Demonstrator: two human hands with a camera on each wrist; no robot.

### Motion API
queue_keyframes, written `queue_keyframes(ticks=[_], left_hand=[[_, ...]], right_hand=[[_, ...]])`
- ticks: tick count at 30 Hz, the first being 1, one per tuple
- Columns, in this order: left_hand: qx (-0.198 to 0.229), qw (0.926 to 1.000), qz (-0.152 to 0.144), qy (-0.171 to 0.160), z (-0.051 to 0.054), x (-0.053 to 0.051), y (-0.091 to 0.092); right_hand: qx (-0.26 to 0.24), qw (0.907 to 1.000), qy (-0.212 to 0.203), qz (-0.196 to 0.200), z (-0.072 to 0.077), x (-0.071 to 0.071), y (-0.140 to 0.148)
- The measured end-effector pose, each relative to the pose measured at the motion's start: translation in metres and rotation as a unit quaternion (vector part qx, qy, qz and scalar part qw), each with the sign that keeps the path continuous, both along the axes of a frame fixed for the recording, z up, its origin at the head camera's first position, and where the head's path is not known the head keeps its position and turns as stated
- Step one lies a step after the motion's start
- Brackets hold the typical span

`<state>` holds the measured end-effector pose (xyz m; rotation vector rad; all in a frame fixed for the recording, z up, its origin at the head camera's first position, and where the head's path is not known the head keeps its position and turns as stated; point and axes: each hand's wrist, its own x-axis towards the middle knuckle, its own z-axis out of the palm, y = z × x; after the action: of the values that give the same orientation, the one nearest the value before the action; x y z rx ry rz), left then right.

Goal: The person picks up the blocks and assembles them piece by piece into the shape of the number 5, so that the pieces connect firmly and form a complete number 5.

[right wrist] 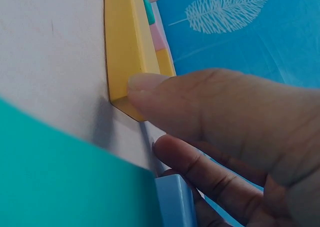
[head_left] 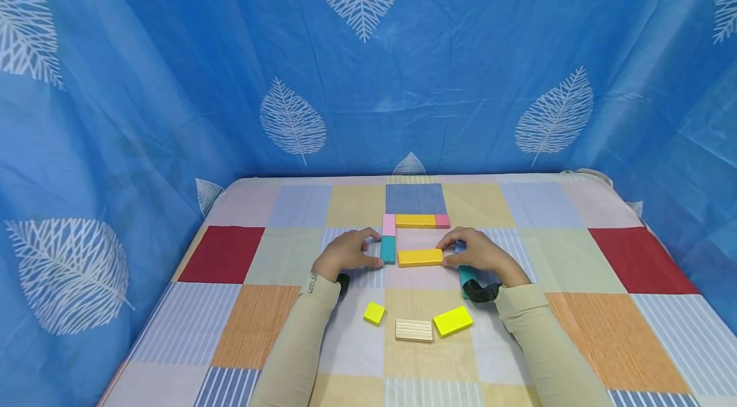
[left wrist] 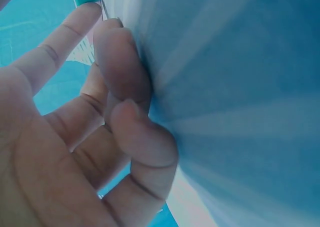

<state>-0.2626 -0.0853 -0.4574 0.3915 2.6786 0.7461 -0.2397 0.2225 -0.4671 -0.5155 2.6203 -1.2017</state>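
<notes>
On the patchwork tablecloth (head_left: 576, 253), flat blocks border a pink patch: a far orange-yellow block (head_left: 416, 221) with a deep pink block (head_left: 442, 221) at its right end, and, down the left side, a pale pink block (head_left: 389, 225) ending against a teal block (head_left: 388, 250). Across the near part of that patch lies a long orange-yellow block (head_left: 420, 258), its left end just beside the teal block. The right hand (head_left: 480, 252) pinches this long block at its right end, the thumb on the near corner and the index finger at the far one; a blue block (head_left: 459, 246) sits partly hidden below the hand, and a second teal block (head_left: 468, 274) lies near the wrist. The left hand (head_left: 348, 250) has thumb and index finger parted at the teal block's left side, a fingertip touching it, while the other fingers bend loosely near the cloth. Nearer the person lie a small yellow block (head_left: 374, 313), a ridged wooden block (head_left: 414, 331) and a larger lemon-yellow block (head_left: 452, 321).
</notes>
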Motion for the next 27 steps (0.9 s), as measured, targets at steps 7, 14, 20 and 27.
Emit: queue_keyframes(ticks=[7,14,20,27], left_hand=[[0.000,1.0000,0.003,-0.003,0.0003,-0.0003,0.0003],[0.008,0.9999,0.000,-0.014,0.0000,-0.0021,-0.0025],[0.017,0.9996,-0.004,-0.024,0.0022,-0.0024,-0.0051],[0.026,0.9994,-0.005,-0.024,0.0027,-0.0032,-0.0056]], right_hand=[[0.000,1.0000,-0.002,-0.001,0.0010,0.0002,-0.0004],[0.000,1.0000,-0.003,-0.001,0.0007,0.0005,-0.0007],[0.000,1.0000,-0.007,-0.002,0.0006,0.0008,-0.0018],[0.010,0.9999,-0.001,-0.005,0.0011,0.0005,-0.0023]])
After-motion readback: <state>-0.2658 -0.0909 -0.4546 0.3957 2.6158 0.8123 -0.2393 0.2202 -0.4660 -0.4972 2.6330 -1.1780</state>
